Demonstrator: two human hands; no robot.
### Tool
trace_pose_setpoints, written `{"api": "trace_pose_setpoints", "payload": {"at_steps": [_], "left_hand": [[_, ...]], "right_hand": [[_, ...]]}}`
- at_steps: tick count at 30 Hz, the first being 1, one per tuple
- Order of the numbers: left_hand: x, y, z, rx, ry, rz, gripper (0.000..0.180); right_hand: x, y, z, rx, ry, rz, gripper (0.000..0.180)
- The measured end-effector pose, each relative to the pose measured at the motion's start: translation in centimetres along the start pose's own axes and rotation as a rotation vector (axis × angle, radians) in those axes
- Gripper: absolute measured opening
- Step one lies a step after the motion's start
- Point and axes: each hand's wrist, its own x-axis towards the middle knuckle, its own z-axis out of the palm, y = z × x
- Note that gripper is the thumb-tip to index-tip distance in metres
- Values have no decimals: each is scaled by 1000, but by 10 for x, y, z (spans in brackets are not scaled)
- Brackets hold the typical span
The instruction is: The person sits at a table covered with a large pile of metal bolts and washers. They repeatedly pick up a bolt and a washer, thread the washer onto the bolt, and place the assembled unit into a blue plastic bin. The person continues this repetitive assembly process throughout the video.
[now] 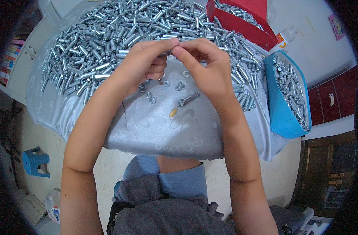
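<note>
My left hand (141, 62) and my right hand (211, 64) meet above the table, thumbs and forefingers pinched together fingertip to fingertip. Between them shows a bit of something small and dark, mostly hidden by the fingers. Behind and around my hands spreads a big heap of silvery expansion anchor bolts (108, 35). Below my hands lie several loose nuts (148, 94) and a flat washer (186, 73). A single anchor bolt (188, 98) rests apart from the heap, close to a small yellow oval piece (173, 112).
A shiny pale cloth (155, 135) covers the table. To the right stands a blue bin (290, 127) full of anchor bolts; a red box (241, 29) at the far right holds more. Behind them is a white bottle (288, 34). On the floor at left sits a blue stool (34, 160).
</note>
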Motion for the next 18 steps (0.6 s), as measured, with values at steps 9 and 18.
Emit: {"api": "trace_pose_setpoints", "payload": {"at_steps": [9, 18], "left_hand": [[1, 3, -5, -163, -40, -11, 23], [2, 2, -7, -186, -79, -39, 25]], "right_hand": [[1, -8, -31, -366, -328, 188, 25], [-7, -2, -33, -592, -617, 85, 25]]}}
